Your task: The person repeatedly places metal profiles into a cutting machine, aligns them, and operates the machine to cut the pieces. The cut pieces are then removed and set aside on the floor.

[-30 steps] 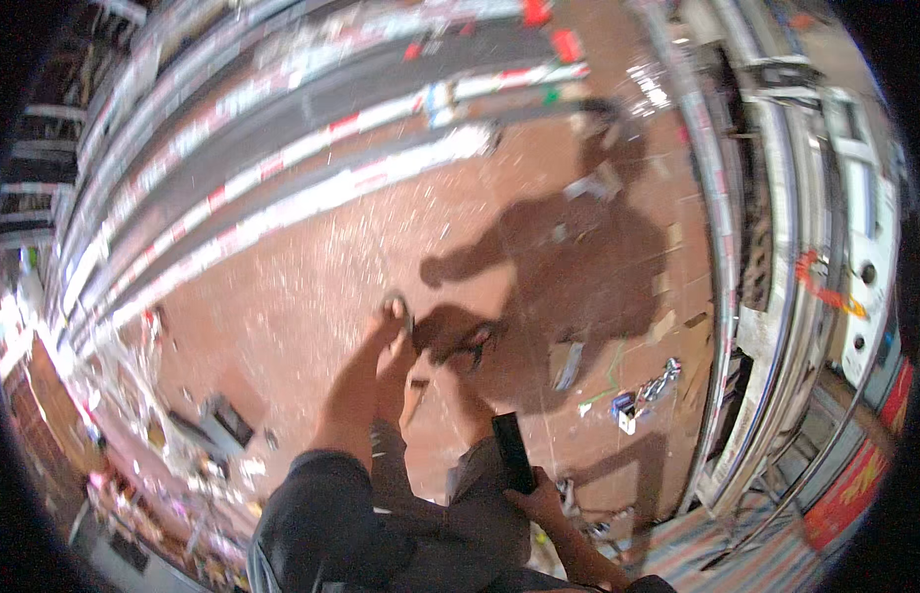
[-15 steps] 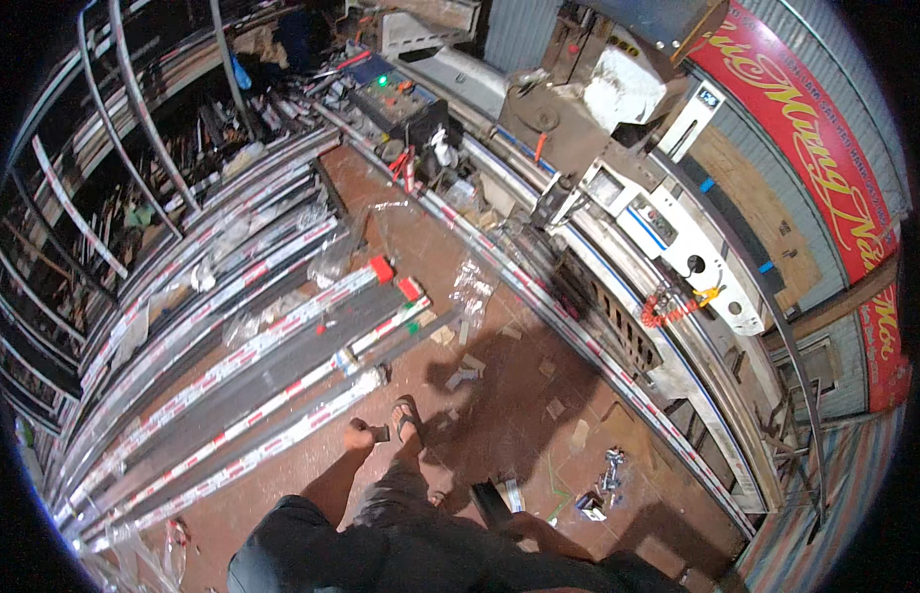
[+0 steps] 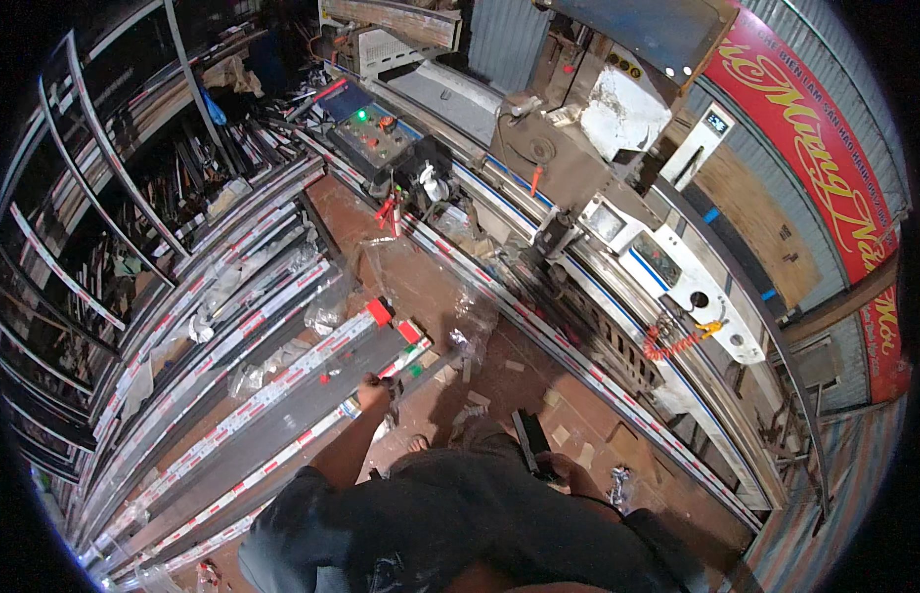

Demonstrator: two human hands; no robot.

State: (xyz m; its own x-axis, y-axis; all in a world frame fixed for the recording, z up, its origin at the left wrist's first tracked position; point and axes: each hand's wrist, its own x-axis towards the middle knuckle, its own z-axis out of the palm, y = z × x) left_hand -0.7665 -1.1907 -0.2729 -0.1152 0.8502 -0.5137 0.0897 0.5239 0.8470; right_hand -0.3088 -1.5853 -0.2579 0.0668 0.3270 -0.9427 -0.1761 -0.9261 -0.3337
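Note:
My left hand (image 3: pixel 374 395) is closed over the red-and-white-taped metal bars, low on the left of centre. A small dark piece (image 3: pixel 387 381) shows at its fingertips, too small to name more exactly. My right hand (image 3: pixel 567 472), right of my body, grips a short black profile piece (image 3: pixel 526 441) that points up and away from me. Nearest the left hand lies a long taped profile bar (image 3: pixel 316 427) on the stack. Red end pieces (image 3: pixel 380 312) mark the ends of neighbouring bars.
A long cutting machine (image 3: pixel 667 287) runs diagonally on the right, with a coiled orange hose (image 3: pixel 667 341). A control box (image 3: pixel 373 136) with a green light stands farther back. Metal racks (image 3: pixel 84 128) rise at left. Scraps and clear plastic (image 3: pixel 470 321) litter the brown floor.
I have stepped forward. My left hand has moved from above the floor to the bar ends, and my right hand has moved forward with the black profile piece.

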